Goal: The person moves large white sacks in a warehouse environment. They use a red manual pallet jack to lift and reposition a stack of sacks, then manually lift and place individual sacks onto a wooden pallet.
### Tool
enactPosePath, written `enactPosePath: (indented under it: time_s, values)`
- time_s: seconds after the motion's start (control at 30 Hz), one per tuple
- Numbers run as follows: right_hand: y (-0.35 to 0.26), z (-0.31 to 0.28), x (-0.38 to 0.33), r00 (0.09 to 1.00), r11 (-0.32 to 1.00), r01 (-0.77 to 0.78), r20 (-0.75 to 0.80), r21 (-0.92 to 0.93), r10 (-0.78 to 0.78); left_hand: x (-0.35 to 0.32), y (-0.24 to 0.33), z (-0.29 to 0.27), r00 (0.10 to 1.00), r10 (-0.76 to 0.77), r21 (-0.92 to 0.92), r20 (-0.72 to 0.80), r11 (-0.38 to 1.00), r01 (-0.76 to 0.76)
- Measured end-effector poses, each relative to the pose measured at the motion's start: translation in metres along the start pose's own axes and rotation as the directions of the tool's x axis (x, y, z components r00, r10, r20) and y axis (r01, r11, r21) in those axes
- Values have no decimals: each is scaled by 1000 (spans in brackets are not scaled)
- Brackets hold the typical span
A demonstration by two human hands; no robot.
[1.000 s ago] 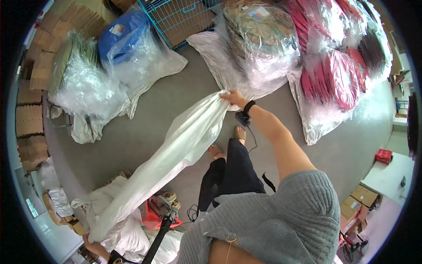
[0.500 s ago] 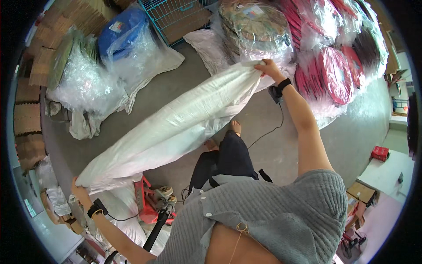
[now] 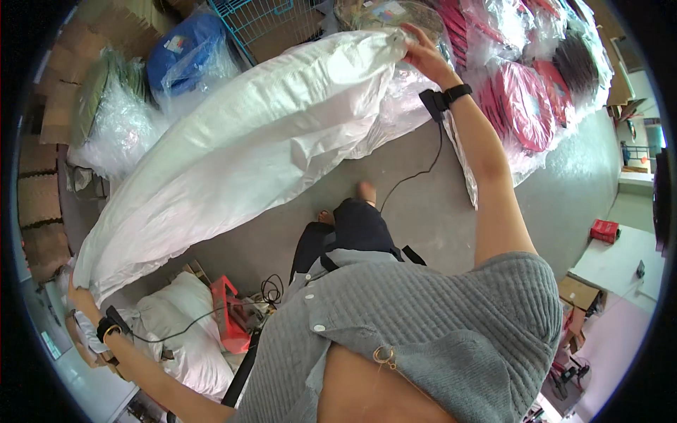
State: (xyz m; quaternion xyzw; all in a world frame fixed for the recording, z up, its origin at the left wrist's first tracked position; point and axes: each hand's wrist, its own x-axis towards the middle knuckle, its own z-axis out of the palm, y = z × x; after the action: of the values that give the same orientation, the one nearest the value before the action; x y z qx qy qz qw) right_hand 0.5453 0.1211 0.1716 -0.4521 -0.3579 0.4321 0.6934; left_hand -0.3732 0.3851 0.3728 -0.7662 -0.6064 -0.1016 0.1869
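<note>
White sheeting [image 3: 233,144], one piece, spread between the two hands.

Edges: upper edge arching from left hand [image 3: 84,303] to right hand [image 3: 427,62], overlapping in view the blue bundle [image 3: 180,53] and wire cage [image 3: 271,32] beyond; contact there cannot be told. Lower edge hanging slack on the person's side, ahead of the feet.

Room: grey floor [image 3: 430,225] between lower edge and legs, running on to the right of the right forearm. Camouflage bundle [image 3: 395,14] just beyond the right hand; pink bundle [image 3: 525,106] to its right. Stacked cartons [image 3: 41,201] ahead of the left hand; filled white sacks [image 3: 187,328] and red metal piece [image 3: 227,317] to its right.

Right hand: arm extended forward, fingers pinching the sheeting's corner; cable [image 3: 429,168] trailing from the wrist device.

Left hand: arm reaching out left, lower in view, fingers gripping the opposite end, fingertips partly hidden.
</note>
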Motion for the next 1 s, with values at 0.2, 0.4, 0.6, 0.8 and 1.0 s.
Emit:
enactPosePath:
  time_s: [0.2, 0.4, 0.6, 0.8, 1.0]
  values:
    - [8, 56, -18, 921, 631, -174, 101, -756, 375, -47, -106, -30, 994, 75, 111, -77, 992, -66]
    - [-12, 181, 8, 991, 991, -21, -125, 133, 38, -6, -18, -22, 982, -123, 4, -141, 992, 125]
    - [-19, 345, 3, 987, 981, 151, 70, -120, -143, -13, 381, -75, 934, 345, -597, -92, 732, -329]
    - [-5, 388, -58, 781, 914, 402, 501, 53, -373, -34, 334, 59, 843, 513, -587, 160, 736, -337]
    - [-14, 163, -37, 778, 561, 523, 91, -642, -621, -51, 243, 72, 953, 109, -664, 283, 739, 113]
